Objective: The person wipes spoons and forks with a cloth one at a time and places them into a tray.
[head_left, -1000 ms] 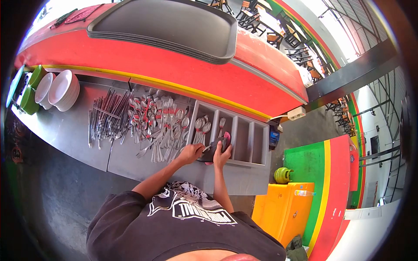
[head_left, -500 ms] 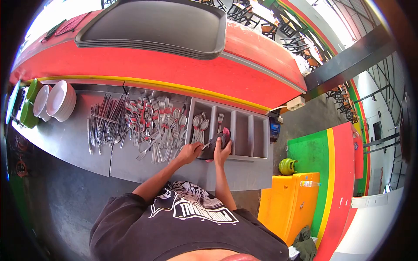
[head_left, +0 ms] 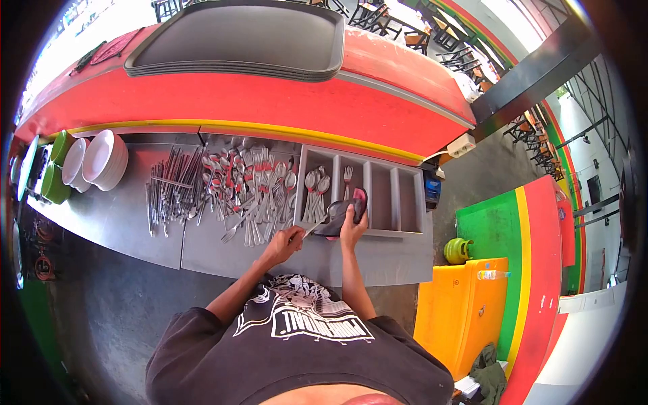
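Observation:
My left hand (head_left: 287, 244) is closed on the handle of a spoon (head_left: 317, 223). The spoon's bowl end rests against a dark cloth (head_left: 348, 219) with a pink edge, which my right hand (head_left: 354, 227) grips. Both hands are at the front edge of a grey divided tray (head_left: 399, 234). Several spoons (head_left: 316, 187) lie in its leftmost compartment, and a fork (head_left: 347, 177) lies in the second. To the tray's left are piles of loose forks and spoons (head_left: 255, 196) on the metal counter.
Chopsticks or thin utensils (head_left: 173, 189), white bowls (head_left: 108, 160) and green bowls (head_left: 55, 183) stand on the left of the counter (head_left: 219, 255). Stacked dark trays (head_left: 243, 40) rest on the red ledge (head_left: 202, 98). A yellow-orange cabinet (head_left: 442, 307) and green gas cylinder (head_left: 457, 251) are at right.
My left hand has drawn back slightly, and more of the spoon now shows between it and the cloth. The view has shifted a little.

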Action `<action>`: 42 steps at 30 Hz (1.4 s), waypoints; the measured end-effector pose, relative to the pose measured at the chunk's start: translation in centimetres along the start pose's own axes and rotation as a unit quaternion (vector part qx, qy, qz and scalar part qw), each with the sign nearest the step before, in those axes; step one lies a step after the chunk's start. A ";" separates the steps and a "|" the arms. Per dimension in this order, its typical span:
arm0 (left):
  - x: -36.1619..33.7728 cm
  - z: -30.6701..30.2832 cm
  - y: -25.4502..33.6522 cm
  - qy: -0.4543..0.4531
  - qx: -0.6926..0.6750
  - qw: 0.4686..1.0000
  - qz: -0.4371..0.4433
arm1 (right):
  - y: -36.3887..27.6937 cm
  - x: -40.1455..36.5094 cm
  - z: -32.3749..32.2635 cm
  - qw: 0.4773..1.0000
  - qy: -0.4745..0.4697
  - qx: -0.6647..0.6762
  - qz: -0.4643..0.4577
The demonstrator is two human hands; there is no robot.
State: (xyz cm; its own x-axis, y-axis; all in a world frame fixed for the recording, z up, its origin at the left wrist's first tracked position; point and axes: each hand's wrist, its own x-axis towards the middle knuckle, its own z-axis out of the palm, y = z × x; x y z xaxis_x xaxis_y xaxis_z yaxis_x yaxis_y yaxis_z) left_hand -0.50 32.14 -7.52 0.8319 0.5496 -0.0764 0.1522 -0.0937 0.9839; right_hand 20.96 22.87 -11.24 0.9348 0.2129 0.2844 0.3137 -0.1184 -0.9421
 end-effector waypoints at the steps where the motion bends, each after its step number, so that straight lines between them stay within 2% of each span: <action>1: -0.4 -0.1 -0.1 0.001 -0.014 1.000 -0.014 | -1.7 -0.4 -0.1 0.999 0.012 0.031 0.010; 3: -1.1 -0.1 -0.1 0.017 -0.039 0.999 -0.022 | -4.0 -1.3 -0.3 0.996 0.025 0.091 0.010; 6: -1.9 0.1 -0.2 0.054 -0.097 0.993 -0.028 | -3.3 -2.9 -0.7 0.993 0.030 0.109 0.026; 9: -2.3 0.5 -0.9 0.104 -0.146 0.983 -0.031 | -2.3 -5.4 -2.0 0.993 -0.042 0.088 0.069; 12: -2.5 0.3 -0.4 0.140 -0.167 0.975 -0.038 | -3.2 -7.8 -3.3 0.992 -0.079 0.100 0.006; 16: -2.9 0.8 -0.9 0.169 -0.180 0.968 -0.040 | 0.3 -10.3 -5.9 0.989 -0.133 -0.027 0.066; 17: -2.9 1.0 -1.1 0.168 -0.177 0.969 -0.036 | 2.0 -10.8 -6.4 0.983 -0.144 -0.087 0.079; 23: -1.5 2.6 -3.1 0.154 -0.131 0.978 -0.047 | 3.1 -11.2 -7.5 0.983 -0.135 -0.105 0.071; 28: 0.8 3.3 -3.2 0.131 -0.086 0.986 -0.051 | 3.6 -11.5 -7.5 0.988 -0.123 -0.064 0.068; 32: 2.5 4.0 -4.1 0.138 -0.118 0.982 -0.056 | 4.3 -11.5 -7.6 0.985 -0.131 -0.072 0.082; 35: 1.9 3.7 -2.8 0.154 -0.068 0.981 -0.094 | 4.1 -11.7 -7.5 0.988 -0.114 -0.074 0.072; 38: 1.2 3.2 -4.3 0.147 -0.180 0.958 -0.169 | 3.2 -11.5 -7.8 0.985 -0.132 -0.062 0.091; 41: -0.4 2.7 -6.4 0.154 -0.049 0.973 -0.166 | 2.7 -11.5 -7.6 0.986 -0.129 -0.052 0.094; 42: -0.8 2.5 -7.3 0.185 0.041 0.971 -0.144 | 2.8 -11.5 -7.5 0.988 -0.120 -0.056 0.078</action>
State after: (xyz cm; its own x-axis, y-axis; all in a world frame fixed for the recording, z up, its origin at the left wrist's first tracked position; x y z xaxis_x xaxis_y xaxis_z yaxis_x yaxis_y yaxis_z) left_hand -1.00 30.32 -15.05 0.5021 0.8219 -0.2690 0.4052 0.0512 0.9128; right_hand 12.31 12.80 -15.86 0.9106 0.4065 0.0743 0.1983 -0.2721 -0.9416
